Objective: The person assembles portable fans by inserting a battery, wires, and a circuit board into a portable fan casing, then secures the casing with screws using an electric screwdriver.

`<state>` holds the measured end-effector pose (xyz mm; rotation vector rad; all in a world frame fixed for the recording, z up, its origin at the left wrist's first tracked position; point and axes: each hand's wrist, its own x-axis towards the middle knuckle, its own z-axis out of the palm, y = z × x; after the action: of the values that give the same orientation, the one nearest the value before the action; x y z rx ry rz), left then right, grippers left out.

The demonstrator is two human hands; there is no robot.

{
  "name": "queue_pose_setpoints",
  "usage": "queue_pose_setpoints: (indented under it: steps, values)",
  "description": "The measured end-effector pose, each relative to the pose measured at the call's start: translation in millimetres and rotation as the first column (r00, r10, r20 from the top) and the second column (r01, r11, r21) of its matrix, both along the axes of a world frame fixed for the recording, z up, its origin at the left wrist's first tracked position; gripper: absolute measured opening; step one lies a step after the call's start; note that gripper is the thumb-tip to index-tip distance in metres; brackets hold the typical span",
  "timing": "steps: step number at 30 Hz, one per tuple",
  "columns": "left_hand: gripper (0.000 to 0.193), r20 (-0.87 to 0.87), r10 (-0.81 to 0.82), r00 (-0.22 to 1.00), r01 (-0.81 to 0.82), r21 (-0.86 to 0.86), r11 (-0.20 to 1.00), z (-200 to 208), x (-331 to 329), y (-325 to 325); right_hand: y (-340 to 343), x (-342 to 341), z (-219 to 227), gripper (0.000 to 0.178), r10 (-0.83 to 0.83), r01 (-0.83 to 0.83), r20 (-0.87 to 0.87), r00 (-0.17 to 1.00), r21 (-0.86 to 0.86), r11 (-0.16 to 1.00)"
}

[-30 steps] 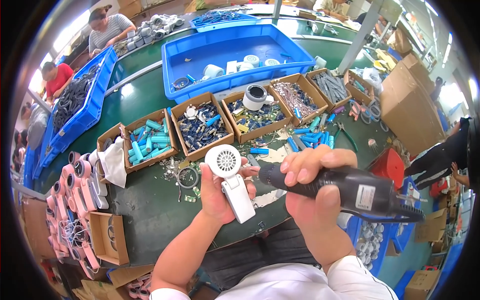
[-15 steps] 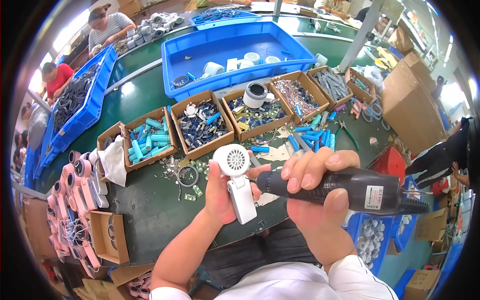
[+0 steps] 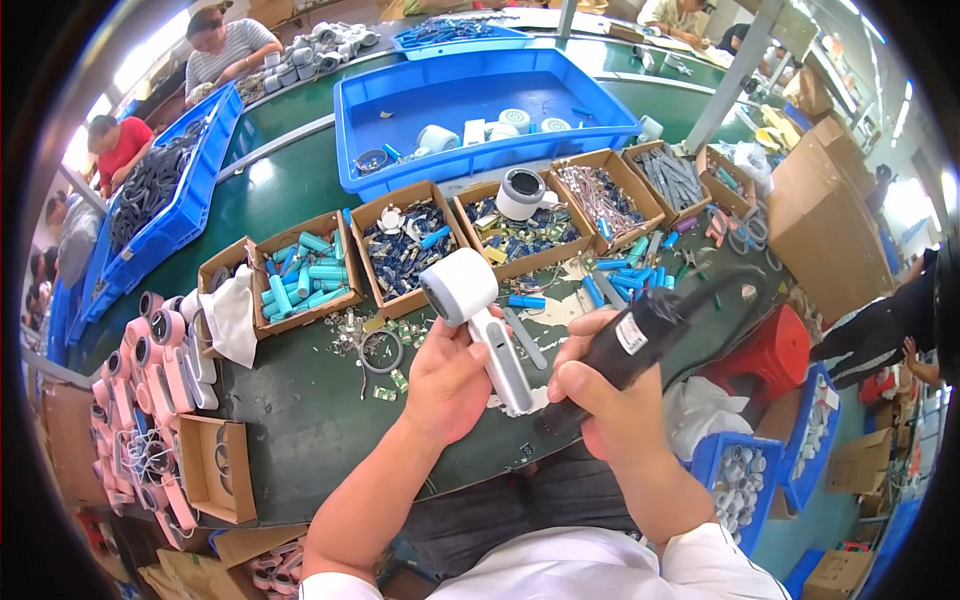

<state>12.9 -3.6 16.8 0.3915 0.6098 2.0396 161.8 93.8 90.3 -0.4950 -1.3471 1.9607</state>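
My left hand [image 3: 441,388] is closed around the handle of a white and grey handheld fan [image 3: 472,290]. The fan's round head points up, its side turned to me, with a dark opening at its left. In my right hand [image 3: 622,412] is a black electric screwdriver [image 3: 604,366], gripped about its body. Its tip end slants down to the left, near the lower end of the fan's handle, and is slightly blurred. A black cable loops from the tool's upper end to the right. Under the fan lies a flat grey strip [image 3: 524,337] on the dark green bench.
Behind my hands stand cardboard boxes with blue cylindrical cells [image 3: 312,272], circuit boards [image 3: 398,252] and wired parts [image 3: 592,195]. Farther back is a large blue tray [image 3: 400,110]. Pink fans [image 3: 140,390] pile at the left. A red stool [image 3: 775,350] stands at the right. Other people sit across the bench.
The fan has turned from its grille face to its side. My right hand has tilted the screwdriver from nearly level to tip-down, and its cable has swung up behind.
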Motion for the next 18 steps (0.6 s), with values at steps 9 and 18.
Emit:
queue_pose_setpoints:
  steps: [9,18]
  values:
    - [0.061,-0.028,0.077,0.997,-0.079,-0.097,0.992,-1,1,2,16,5,-18,0.056,0.191,-0.146,0.309,0.932,-0.164,0.976]
    - [0.073,-0.109,0.21,0.972,-0.227,-0.179,0.957,-8,0,4,-8,-6,-40,0.039,0.214,-0.146,0.332,0.919,-0.218,0.965]
